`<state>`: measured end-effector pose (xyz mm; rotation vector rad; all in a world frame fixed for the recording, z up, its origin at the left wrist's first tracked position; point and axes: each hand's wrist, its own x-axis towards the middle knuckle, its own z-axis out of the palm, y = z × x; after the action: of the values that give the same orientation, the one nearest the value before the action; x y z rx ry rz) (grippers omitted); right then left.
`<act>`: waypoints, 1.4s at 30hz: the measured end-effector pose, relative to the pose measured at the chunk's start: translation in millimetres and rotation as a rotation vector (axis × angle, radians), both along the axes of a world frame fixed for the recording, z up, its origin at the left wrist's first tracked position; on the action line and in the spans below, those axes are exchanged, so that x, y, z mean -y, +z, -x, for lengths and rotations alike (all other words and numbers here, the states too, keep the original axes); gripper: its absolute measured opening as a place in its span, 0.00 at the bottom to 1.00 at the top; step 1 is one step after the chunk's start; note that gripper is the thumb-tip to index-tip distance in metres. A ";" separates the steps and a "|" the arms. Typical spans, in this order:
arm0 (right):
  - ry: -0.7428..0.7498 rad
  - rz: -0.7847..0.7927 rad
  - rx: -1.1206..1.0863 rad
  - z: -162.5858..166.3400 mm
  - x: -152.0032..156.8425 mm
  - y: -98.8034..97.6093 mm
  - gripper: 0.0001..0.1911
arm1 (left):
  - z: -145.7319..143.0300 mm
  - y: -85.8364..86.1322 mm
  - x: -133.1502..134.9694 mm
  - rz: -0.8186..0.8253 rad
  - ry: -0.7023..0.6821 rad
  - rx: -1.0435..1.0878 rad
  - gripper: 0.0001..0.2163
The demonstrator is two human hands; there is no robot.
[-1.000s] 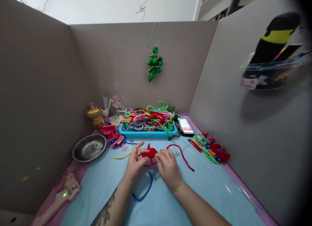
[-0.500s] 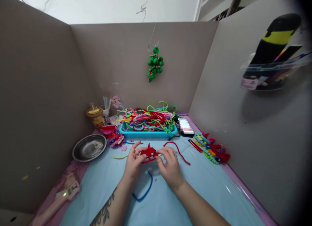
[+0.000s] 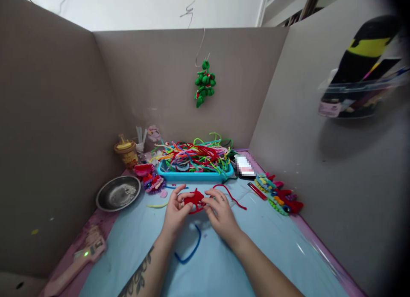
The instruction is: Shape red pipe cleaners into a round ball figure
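Between my two hands is a small red piece that looks shaped from pipe cleaners, with a pointed top and loose strands below. My left hand grips its left side between thumb and fingers. At its right edge, my right hand has thumb and fingers pinched on a red strand; the exact contact is partly hidden. A long red pipe cleaner curves out behind my right hand onto the table. Nearer to me, a bent blue pipe cleaner lies below the hands.
A blue tray piled with colourful pipe cleaners stands behind. Left are a metal bowl with small white pieces and a pink glue gun. Right are a phone, a red cutter and finished fish-like pieces. Grey panels enclose the table.
The red piece has turned slightly, and its right side shows less spread-out. My right fingers have shifted a little, and the long red pipe cleaner has slid slightly left and away.
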<state>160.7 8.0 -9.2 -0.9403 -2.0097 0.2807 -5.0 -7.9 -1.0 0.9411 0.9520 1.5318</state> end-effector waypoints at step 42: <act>-0.119 -0.035 -0.123 9.6 8.7 -1.8 0.06 | -5.1 -11.6 0.5 0.046 -0.149 0.048 0.27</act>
<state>151.1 -0.7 -11.0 -0.9916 -1.8334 0.2312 0.2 -8.4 -12.6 0.9179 0.8606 1.3953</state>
